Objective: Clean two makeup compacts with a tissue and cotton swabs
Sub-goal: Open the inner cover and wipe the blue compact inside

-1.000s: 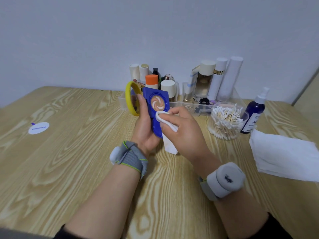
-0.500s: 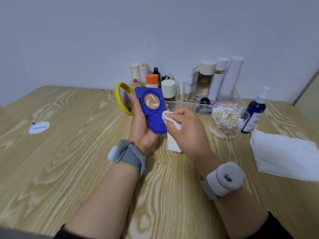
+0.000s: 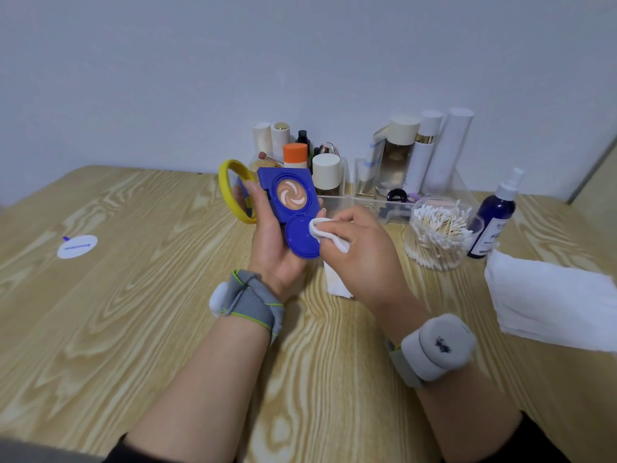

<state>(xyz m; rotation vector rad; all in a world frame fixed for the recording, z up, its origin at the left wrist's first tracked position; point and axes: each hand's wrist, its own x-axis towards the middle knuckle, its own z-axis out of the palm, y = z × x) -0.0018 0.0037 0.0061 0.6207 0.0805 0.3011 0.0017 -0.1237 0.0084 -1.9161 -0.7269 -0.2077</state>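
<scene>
While L hand (image 3: 271,253) grips the open blue compact (image 3: 293,197), R hand (image 3: 367,259) pinches tissue (image 3: 319,228) — pressed on its lid (image 3: 298,240).

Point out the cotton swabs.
Head view, right side: the cotton swabs fill a clear jar between the right hand and the blue spray bottle.

Head view: worn on the person's head (a wide-angle lens), facing forward and down across the wooden table (image 3: 117,329) to the wall (image 3: 200,78).
Nearness: close; left hand (image 3: 272,252) and right hand (image 3: 367,259) sit near centre.
Far end: clear organiser (image 3: 370,202) at 1 o'clock.
</scene>
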